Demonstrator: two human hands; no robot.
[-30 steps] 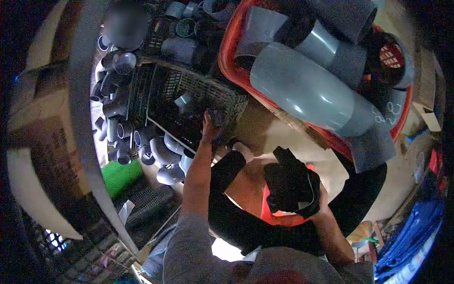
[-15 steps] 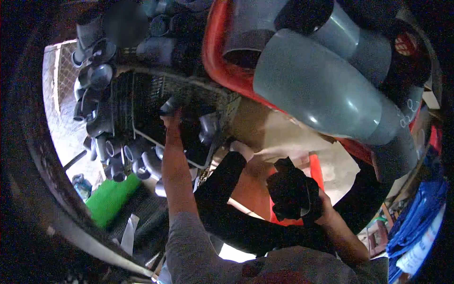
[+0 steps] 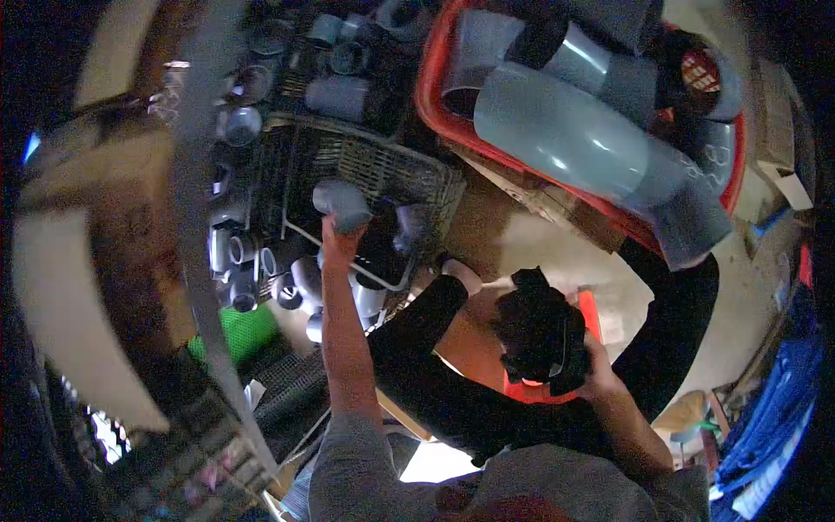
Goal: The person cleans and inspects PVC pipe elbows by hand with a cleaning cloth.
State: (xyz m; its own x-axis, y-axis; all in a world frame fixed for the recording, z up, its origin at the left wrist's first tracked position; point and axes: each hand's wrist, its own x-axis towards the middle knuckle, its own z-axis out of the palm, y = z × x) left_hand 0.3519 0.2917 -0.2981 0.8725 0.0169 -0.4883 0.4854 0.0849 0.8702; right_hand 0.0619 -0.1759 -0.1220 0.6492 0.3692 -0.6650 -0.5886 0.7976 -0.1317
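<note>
Here, left hand (image 3: 343, 237) grips one grey fitting (image 3: 337, 198) (right hand (image 3: 598, 370) clasps one black object (image 3: 537, 331))

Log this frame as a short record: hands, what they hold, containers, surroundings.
left hand: gripping a grey pipe fitting
fitting position: at the dark slatted crate; whether above or inside its rim, cannot tell
right hand: holding a black item; exact type unclear
red tub: loaded with large fittings, including a long grey pipe piece
lower left: green mesh
right edge: blue material
</note>
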